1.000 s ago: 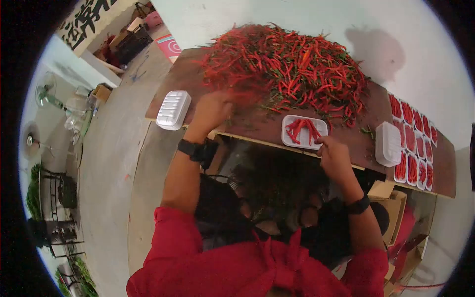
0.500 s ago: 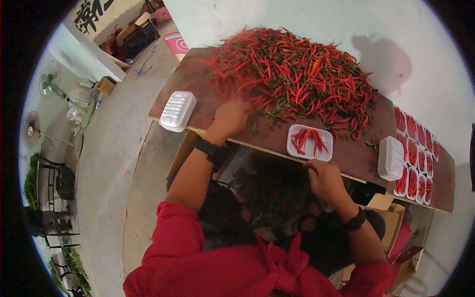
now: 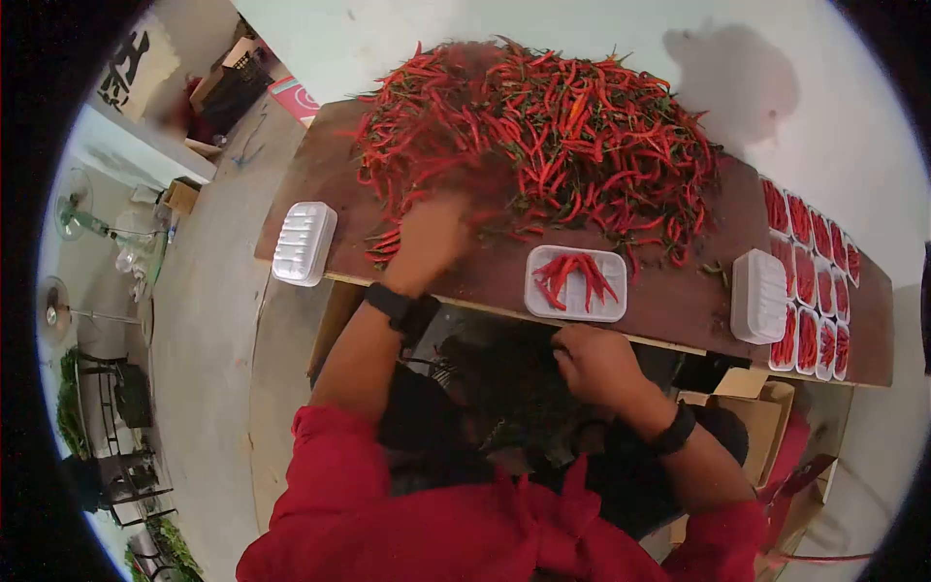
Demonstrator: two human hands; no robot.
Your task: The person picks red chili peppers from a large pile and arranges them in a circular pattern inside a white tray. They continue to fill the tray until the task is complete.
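Observation:
A large heap of red chilies (image 3: 582,136) lies on the brown table (image 3: 315,165). My left hand (image 3: 433,236) is at the heap's front left edge, its fingers smeared by motion; a few loose chilies (image 3: 385,242) lie just left of it. My right hand (image 3: 593,362) is closed at the table's front edge, just below a white tray (image 3: 576,308) with several chilies (image 3: 574,276) in it. Whatever its fingers hold, if anything, is too small to make out.
Stacked white trays stand at the table's left (image 3: 304,242) and right (image 3: 758,296). Rows of chili-filled trays (image 3: 807,272) lie at the far right, near the wall. Cardboard boxes (image 3: 761,427) are under the table, and fans (image 3: 73,206) stand at the far left.
The view has shifted. Loose chilies now show beside my left hand, which stays blurred at the heap. My right hand has moved slightly left along the table's front edge, still closed.

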